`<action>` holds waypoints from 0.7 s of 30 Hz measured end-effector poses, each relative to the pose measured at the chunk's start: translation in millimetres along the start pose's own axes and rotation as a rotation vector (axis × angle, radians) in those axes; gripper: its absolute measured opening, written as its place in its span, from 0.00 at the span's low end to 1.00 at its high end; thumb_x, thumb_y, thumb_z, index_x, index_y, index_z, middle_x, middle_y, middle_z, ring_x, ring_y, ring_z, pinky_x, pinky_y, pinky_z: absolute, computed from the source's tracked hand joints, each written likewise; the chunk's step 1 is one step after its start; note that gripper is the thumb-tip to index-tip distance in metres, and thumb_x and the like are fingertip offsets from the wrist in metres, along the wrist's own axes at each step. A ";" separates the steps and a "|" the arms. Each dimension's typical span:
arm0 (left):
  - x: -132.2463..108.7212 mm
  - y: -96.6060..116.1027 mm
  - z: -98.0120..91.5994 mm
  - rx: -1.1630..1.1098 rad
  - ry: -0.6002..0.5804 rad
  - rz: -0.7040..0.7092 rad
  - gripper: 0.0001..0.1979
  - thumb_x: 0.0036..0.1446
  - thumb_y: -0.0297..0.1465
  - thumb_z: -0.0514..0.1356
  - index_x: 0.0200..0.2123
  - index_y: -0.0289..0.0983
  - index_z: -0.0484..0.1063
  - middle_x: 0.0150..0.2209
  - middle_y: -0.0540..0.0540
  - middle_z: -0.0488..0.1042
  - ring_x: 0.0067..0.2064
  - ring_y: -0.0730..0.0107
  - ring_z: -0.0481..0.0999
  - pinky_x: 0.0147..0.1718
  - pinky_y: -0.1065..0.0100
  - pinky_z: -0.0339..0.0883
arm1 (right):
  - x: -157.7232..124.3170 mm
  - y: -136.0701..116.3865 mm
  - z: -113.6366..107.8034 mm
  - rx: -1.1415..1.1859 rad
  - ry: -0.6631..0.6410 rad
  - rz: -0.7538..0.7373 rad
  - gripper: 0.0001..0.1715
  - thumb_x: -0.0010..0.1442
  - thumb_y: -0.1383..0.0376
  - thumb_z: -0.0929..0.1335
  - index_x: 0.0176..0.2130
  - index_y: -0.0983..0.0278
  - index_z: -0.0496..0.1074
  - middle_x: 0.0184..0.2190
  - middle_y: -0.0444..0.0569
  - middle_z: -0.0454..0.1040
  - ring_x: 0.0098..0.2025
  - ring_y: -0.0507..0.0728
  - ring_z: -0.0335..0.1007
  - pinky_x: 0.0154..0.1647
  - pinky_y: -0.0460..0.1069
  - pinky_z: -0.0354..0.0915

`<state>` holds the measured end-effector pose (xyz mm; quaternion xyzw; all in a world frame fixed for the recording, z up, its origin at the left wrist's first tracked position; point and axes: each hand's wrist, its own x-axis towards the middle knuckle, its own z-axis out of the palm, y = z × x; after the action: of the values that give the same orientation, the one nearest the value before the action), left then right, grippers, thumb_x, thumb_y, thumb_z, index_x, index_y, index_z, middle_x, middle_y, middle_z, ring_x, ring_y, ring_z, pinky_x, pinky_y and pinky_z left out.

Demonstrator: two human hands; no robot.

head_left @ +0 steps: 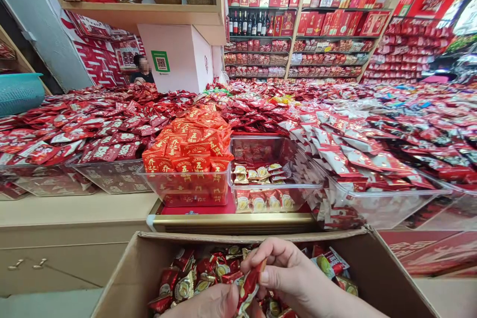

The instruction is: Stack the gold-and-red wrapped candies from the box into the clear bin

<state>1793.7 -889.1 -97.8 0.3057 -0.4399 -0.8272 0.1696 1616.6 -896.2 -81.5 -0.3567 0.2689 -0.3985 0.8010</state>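
Observation:
An open cardboard box sits right below me, filled with small red and gold wrapped candies. My right hand is over the box, its thumb and fingers pinched on a red candy packet. My left hand shows only partly at the bottom edge and touches the same packet from below; its fingers look curled. Beyond the box stands a clear plastic bin holding only a few of the same candies.
Clear bins heaped with red wrapped sweets cover a wide counter. A white box with a green QR label stands behind. Shelves of red gift boxes and bottles line the back. A person sits far left. A teal basket lies at the left edge.

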 end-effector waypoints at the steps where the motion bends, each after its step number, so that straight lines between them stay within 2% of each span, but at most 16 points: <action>1: 3.5 -2.4 0.2 -0.063 0.035 0.020 0.27 0.41 0.53 0.58 0.27 0.32 0.72 0.15 0.54 0.60 0.16 0.82 0.53 0.17 0.77 0.44 | -0.3 -1.4 0.8 0.016 0.003 -0.010 0.10 0.42 0.68 0.73 0.29 0.66 0.71 0.33 0.48 0.73 0.26 0.48 0.67 0.29 0.46 0.61; 3: 9.7 -6.1 1.9 -0.221 0.136 0.073 0.20 0.43 0.46 0.62 0.32 0.35 0.72 0.12 0.57 0.60 0.13 0.84 0.52 0.16 0.78 0.47 | -0.3 -3.8 1.9 0.046 0.055 -0.035 0.14 0.43 0.69 0.72 0.34 0.64 0.72 0.37 0.49 0.73 0.31 0.50 0.68 0.34 0.47 0.62; 4: 12.1 -7.0 3.3 -0.281 0.200 0.118 0.17 0.44 0.41 0.63 0.34 0.36 0.72 0.13 0.56 0.63 0.13 0.83 0.55 0.18 0.78 0.52 | -0.1 -4.3 2.1 0.061 0.089 -0.048 0.17 0.44 0.69 0.72 0.37 0.63 0.71 0.38 0.48 0.72 0.34 0.51 0.68 0.37 0.47 0.62; 6: 15.1 -6.7 6.4 -0.312 0.337 0.230 0.14 0.42 0.35 0.66 0.35 0.38 0.72 0.19 0.53 0.70 0.21 0.78 0.66 0.27 0.75 0.60 | 0.8 -3.7 1.2 0.082 0.139 -0.063 0.21 0.48 0.66 0.70 0.44 0.61 0.68 0.40 0.48 0.71 0.39 0.52 0.67 0.41 0.49 0.61; 7: 15.7 -5.8 7.5 -0.290 0.390 0.271 0.14 0.42 0.34 0.66 0.35 0.37 0.73 0.23 0.51 0.72 0.26 0.75 0.69 0.32 0.73 0.61 | 1.3 -2.7 0.3 0.069 0.135 -0.059 0.21 0.50 0.63 0.69 0.46 0.60 0.67 0.40 0.49 0.71 0.40 0.53 0.67 0.41 0.50 0.62; 9: 15.6 -3.6 8.5 -0.234 0.444 0.305 0.14 0.41 0.33 0.67 0.34 0.36 0.73 0.29 0.49 0.74 0.33 0.70 0.71 0.36 0.71 0.61 | 2.2 -0.4 -1.9 -0.048 0.099 -0.038 0.19 0.52 0.61 0.68 0.45 0.62 0.67 0.37 0.49 0.72 0.36 0.52 0.67 0.38 0.49 0.62; 13: 12.2 0.2 8.2 -0.129 0.378 0.297 0.12 0.42 0.33 0.66 0.32 0.34 0.74 0.29 0.47 0.75 0.33 0.69 0.70 0.35 0.70 0.62 | 2.3 -0.4 -5.2 -0.321 0.093 -0.035 0.12 0.51 0.60 0.68 0.31 0.67 0.71 0.23 0.45 0.71 0.25 0.48 0.64 0.28 0.45 0.61; 15: 10.3 1.3 8.6 -0.067 0.348 0.301 0.11 0.44 0.33 0.65 0.32 0.33 0.74 0.28 0.48 0.74 0.32 0.70 0.69 0.35 0.70 0.61 | 1.5 -2.6 -5.3 -0.329 0.097 -0.044 0.12 0.50 0.59 0.68 0.32 0.67 0.70 0.24 0.45 0.71 0.25 0.48 0.64 0.29 0.45 0.61; 18: 8.1 1.3 9.1 0.028 0.351 0.308 0.11 0.45 0.33 0.64 0.30 0.31 0.73 0.27 0.49 0.73 0.30 0.71 0.67 0.33 0.70 0.61 | 0.4 -3.7 -4.1 -0.330 0.058 -0.061 0.18 0.48 0.59 0.70 0.38 0.64 0.68 0.31 0.45 0.71 0.29 0.49 0.65 0.33 0.46 0.61; 21: 5.8 -0.6 8.7 0.120 0.354 0.288 0.12 0.44 0.33 0.64 0.31 0.31 0.72 0.27 0.49 0.71 0.31 0.71 0.67 0.33 0.70 0.60 | -2.2 -3.8 -0.5 -0.452 0.056 -0.074 0.15 0.49 0.58 0.68 0.36 0.65 0.68 0.30 0.45 0.71 0.29 0.49 0.64 0.31 0.45 0.61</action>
<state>1783.6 -886.5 -96.6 0.3898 -0.4908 -0.7002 0.3419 1613.4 -896.2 -78.5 -0.5256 0.3602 -0.3667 0.6778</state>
